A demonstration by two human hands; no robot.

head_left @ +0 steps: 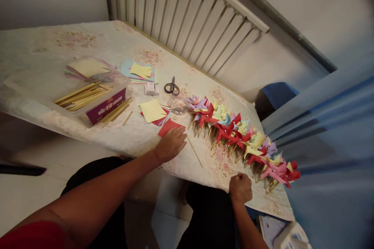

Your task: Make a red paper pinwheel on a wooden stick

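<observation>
My left hand (171,144) lies on a red paper square (168,126) near the table's front edge, fingers curled over the paper's near corner. A thin wooden stick (195,152) lies just right of that hand. My right hand (240,188) is closed in a fist at the table edge, beside the near end of a long row of finished paper pinwheels (239,136) in red, yellow, pink and purple. What the fist holds is hidden.
A clear tray (96,97) holds wooden sticks and coloured paper at the left. Yellow paper squares (152,111), scissors (172,87), a small white box (152,88) and a clear dish of pins (177,106) lie mid-table. A radiator (187,11) stands behind.
</observation>
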